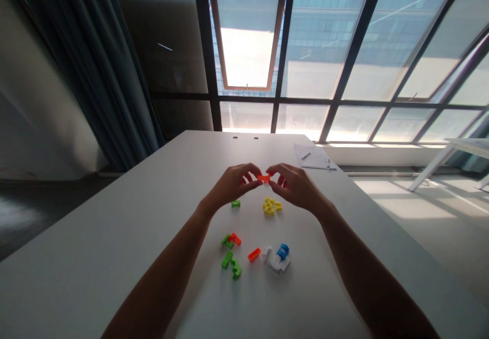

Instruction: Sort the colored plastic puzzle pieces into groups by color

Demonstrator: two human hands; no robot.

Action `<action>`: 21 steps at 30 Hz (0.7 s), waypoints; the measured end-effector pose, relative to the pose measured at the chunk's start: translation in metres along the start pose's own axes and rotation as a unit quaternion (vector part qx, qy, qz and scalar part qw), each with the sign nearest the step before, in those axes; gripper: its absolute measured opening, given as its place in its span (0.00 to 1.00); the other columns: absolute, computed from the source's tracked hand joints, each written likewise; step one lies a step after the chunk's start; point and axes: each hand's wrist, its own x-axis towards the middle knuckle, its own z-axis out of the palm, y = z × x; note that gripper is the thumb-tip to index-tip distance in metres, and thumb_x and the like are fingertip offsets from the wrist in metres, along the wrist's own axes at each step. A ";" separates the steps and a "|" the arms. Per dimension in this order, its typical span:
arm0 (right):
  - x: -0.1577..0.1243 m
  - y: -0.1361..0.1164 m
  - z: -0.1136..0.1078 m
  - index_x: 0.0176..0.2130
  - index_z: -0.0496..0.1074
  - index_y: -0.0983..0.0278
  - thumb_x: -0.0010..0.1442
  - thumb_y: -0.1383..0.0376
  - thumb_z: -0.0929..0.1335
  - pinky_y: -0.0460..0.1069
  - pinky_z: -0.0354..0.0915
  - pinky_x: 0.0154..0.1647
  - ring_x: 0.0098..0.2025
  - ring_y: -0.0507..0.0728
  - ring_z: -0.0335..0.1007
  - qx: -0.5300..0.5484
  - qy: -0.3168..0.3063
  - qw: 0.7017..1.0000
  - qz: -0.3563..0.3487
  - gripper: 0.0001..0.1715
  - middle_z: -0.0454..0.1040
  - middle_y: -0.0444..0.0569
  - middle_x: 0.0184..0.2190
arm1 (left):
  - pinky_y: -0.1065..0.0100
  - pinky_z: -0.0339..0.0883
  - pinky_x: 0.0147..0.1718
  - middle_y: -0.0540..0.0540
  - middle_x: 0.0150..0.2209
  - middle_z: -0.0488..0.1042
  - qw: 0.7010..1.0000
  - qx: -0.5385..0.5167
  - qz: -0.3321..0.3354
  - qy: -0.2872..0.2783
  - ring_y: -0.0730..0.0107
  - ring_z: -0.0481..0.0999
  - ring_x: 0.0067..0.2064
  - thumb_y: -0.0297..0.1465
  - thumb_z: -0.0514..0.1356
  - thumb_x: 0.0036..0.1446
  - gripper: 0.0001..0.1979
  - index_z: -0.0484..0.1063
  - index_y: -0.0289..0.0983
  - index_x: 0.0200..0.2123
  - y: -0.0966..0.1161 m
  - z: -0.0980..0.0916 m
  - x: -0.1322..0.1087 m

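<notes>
Orange plastic puzzle piece (263, 178) is pinched between the narrowly closed fingers (249, 174) of the left hand (229, 185) and the right hand (296, 186), held above the middle of the white tabletop (95, 262), toward its far edge. Both forearms (160, 283) angle inward; a light, even pinch seems best for so small a piece. Yellow pieces (269, 206) lie just below.
</notes>
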 end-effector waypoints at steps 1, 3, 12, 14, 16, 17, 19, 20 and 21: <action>0.000 0.000 0.000 0.53 0.72 0.61 0.67 0.64 0.69 0.47 0.70 0.30 0.30 0.52 0.75 0.000 0.001 1.000 0.000 0.15 0.78 0.50 0.45 | 0.68 0.77 0.31 0.43 0.42 0.79 1.000 0.002 0.002 0.004 0.69 0.80 0.35 0.49 0.60 0.65 0.21 0.74 0.36 0.47 0.000 0.000 0.000; -0.001 0.000 -0.001 0.54 0.72 0.60 0.67 0.63 0.69 0.46 0.70 0.30 0.30 0.52 0.75 0.003 -0.001 1.000 -0.002 0.16 0.78 0.50 0.46 | 0.68 0.77 0.31 0.43 0.42 0.79 1.000 0.003 0.005 0.008 0.69 0.80 0.35 0.49 0.58 0.66 0.21 0.74 0.36 0.46 0.000 0.001 0.000; 0.002 0.034 0.023 0.46 0.76 0.63 0.67 0.60 0.69 0.46 0.69 0.31 0.28 0.51 0.73 0.032 0.051 0.997 0.056 0.11 0.80 0.48 0.37 | 0.68 0.78 0.32 0.45 0.41 0.81 0.995 0.036 -0.020 0.094 0.68 0.81 0.35 0.46 0.61 0.65 0.21 0.73 0.38 0.53 -0.005 -0.002 0.003; -0.004 0.060 0.041 0.45 0.77 0.62 0.64 0.63 0.70 0.47 0.69 0.35 0.28 0.51 0.73 0.002 0.030 0.993 0.111 0.10 0.81 0.47 0.38 | 0.69 0.77 0.32 0.45 0.40 0.81 0.992 0.039 -0.029 0.113 0.69 0.81 0.34 0.45 0.60 0.66 0.19 0.74 0.38 0.51 -0.006 -0.003 0.003; -0.013 0.084 0.061 0.44 0.79 0.61 0.61 0.66 0.71 0.48 0.68 0.40 0.32 0.53 0.76 -0.040 -0.025 0.984 0.172 0.10 0.82 0.48 0.38 | 0.70 0.77 0.31 0.45 0.39 0.81 0.992 0.041 -0.032 0.119 0.69 0.80 0.34 0.43 0.59 0.67 0.17 0.75 0.37 0.49 -0.005 -0.004 0.004; -0.017 0.095 0.071 0.43 0.80 0.61 0.60 0.66 0.71 0.48 0.68 0.42 0.36 0.55 0.77 -0.052 -0.053 0.976 0.205 0.10 0.82 0.48 0.38 | 0.70 0.77 0.31 0.45 0.39 0.81 0.992 0.043 -0.031 0.119 0.69 0.80 0.34 0.43 0.59 0.67 0.16 0.76 0.37 0.48 -0.005 -0.004 0.004; -0.026 0.111 0.088 0.43 0.81 0.60 0.60 0.66 0.71 0.49 0.68 0.46 0.40 0.57 0.79 -0.044 -0.085 0.957 0.272 0.11 0.83 0.48 0.39 | 0.69 0.77 0.31 0.45 0.38 0.81 0.992 0.043 -0.027 0.113 0.69 0.80 0.34 0.42 0.58 0.67 0.16 0.76 0.37 0.47 -0.004 -0.004 0.003; -0.030 0.116 0.096 0.43 0.81 0.60 0.59 0.65 0.71 0.49 0.68 0.47 0.41 0.58 0.79 -0.043 -0.086 0.953 0.288 0.11 0.83 0.49 0.39 | 0.69 0.77 0.31 0.45 0.38 0.81 0.993 0.042 -0.025 0.108 0.69 0.80 0.33 0.42 0.58 0.67 0.16 0.77 0.37 0.47 -0.003 -0.004 0.003; -0.032 0.119 0.102 0.44 0.81 0.61 0.60 0.65 0.71 0.49 0.68 0.48 0.42 0.59 0.80 -0.040 -0.086 0.949 0.299 0.12 0.84 0.49 0.39 | 0.69 0.77 0.31 0.45 0.38 0.81 0.993 0.041 -0.024 0.104 0.69 0.80 0.33 0.42 0.58 0.67 0.16 0.77 0.37 0.46 -0.003 -0.003 0.003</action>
